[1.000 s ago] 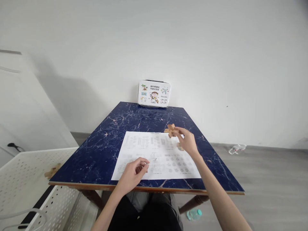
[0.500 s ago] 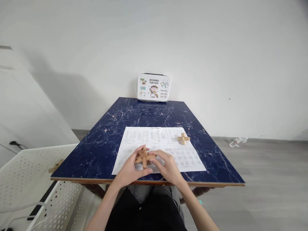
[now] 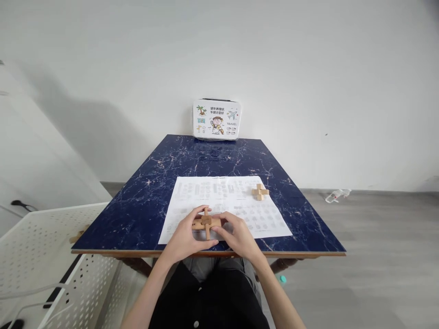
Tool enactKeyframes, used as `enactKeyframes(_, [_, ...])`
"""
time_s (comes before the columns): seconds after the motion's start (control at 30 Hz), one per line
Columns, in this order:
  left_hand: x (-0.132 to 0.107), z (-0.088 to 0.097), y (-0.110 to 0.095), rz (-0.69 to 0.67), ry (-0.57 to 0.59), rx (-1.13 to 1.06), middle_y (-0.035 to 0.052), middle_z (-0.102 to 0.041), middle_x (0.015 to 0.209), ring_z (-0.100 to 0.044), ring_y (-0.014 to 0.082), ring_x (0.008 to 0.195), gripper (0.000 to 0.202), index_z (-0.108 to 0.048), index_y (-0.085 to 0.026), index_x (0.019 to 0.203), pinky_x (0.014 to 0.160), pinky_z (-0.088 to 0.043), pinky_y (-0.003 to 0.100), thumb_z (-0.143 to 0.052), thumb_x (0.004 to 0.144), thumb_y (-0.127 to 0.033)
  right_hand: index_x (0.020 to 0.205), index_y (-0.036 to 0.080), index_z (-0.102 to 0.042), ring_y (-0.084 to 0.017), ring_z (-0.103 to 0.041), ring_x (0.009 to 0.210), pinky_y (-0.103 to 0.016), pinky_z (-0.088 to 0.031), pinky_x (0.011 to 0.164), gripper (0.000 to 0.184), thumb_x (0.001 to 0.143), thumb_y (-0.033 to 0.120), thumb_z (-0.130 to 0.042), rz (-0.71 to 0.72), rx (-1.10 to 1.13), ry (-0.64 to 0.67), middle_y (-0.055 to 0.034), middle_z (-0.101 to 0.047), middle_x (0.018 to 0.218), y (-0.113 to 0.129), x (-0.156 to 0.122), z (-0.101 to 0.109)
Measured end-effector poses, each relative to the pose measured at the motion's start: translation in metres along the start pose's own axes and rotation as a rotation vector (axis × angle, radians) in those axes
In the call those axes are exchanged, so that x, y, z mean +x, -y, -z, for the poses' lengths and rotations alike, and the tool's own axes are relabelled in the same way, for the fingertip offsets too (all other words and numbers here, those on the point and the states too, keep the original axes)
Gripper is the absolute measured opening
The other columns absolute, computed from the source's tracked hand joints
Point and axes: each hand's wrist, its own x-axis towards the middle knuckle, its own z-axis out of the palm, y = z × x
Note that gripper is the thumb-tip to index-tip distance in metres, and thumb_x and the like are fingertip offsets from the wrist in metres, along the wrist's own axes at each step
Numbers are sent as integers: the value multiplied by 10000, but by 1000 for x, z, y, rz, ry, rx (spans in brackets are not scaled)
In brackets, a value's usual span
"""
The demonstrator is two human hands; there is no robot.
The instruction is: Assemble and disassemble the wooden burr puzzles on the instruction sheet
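Between my two hands is a brown wooden interlocking puzzle point(image 3: 206, 221), shaped like a cross, with a dark mark on its left arm. My left hand point(image 3: 185, 235) curls around its left side, fingertips at the top end and thumb by the bottom end. On the other side, my right hand point(image 3: 236, 234) pinches the right arm with thumb and fingers. Both hands are over the near part of a printed paper sheet point(image 3: 226, 208). A second, paler wooden puzzle point(image 3: 260, 192) rests on the sheet's upper right corner.
The blue marbled table point(image 3: 144, 196) has a wooden front edge. A white illustrated case point(image 3: 216, 119) leans against the wall at the back. Left of the table stands a white perforated basket point(image 3: 37, 228) with wooden pieces point(image 3: 78, 235) and cables. A clear plastic item point(image 3: 338, 195) lies on the floor.
The puzzle in my hands has turned from a slanted pose to a squarer one, its cross shape now facing up. Both hands stay on it. The whole view has shifted slightly.
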Motion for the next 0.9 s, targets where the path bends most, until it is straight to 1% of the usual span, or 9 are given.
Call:
enactKeyframes(0.17, [1,-2,0,-1,-30,7,114,-643,1420,-645,344,1266,848,-516,-279,1427,1065,-544,494,-910,687,-402,1181,216,-698,-242,-696,910,-355,-538,822,273,999,411,-639,-44,22,-10,-79,-760,1030,2,0,0])
enactKeyframes(0.23, [2,-3,0,17,-23,8,114,-643,1418,-646,337,1264,855,-505,-274,1436,1055,-551,478,-907,694,-410,1174,212,-695,-236,-690,879,-345,-527,784,279,999,421,-637,-56,19,-8,-75,-759,1008,3,1,1])
enactKeyframes(0.33, [3,-3,0,34,-1,3,117,-619,1447,-625,340,1294,871,-479,-275,1461,1070,-539,481,-897,712,-425,1179,208,-690,-228,-679,852,-335,-514,757,287,999,425,-634,-70,27,3,-67,-754,992,2,1,1])
enactKeyframes(0.47, [3,-2,2,36,20,-4,111,-588,1483,-591,334,1337,904,-443,-285,1487,1123,-494,492,-900,719,-419,1194,207,-686,-225,-676,886,-338,-521,793,289,1000,416,-633,-74,46,10,-68,-747,1024,0,1,1])
enactKeyframes(0.57, [2,-2,3,32,18,-2,113,-562,1510,-568,338,1365,914,-414,-295,1506,1154,-463,509,-886,741,-463,1242,215,-674,-226,-677,927,-344,-529,837,303,1028,412,-587,-67,61,24,-71,-742,1050,0,0,2])
enactKeyframes(0.7, [2,-1,5,25,31,9,119,-538,1532,-544,352,1389,881,-411,-313,1512,1155,-458,525,-852,775,-505,1265,221,-666,-230,-676,956,-352,-531,863,316,1046,417,-552,-65,71,30,-75,-738,1077,-1,0,3])
enactKeyframes(0.9, [3,-2,6,8,21,22,111,-550,1518,-539,338,1393,837,-411,-319,1513,1155,-456,506,-827,807,-491,1255,222,-664,-228,-672,932,-353,-533,850,307,1040,413,-557,-55,54,22,-72,-734,1054,-4,1,2])
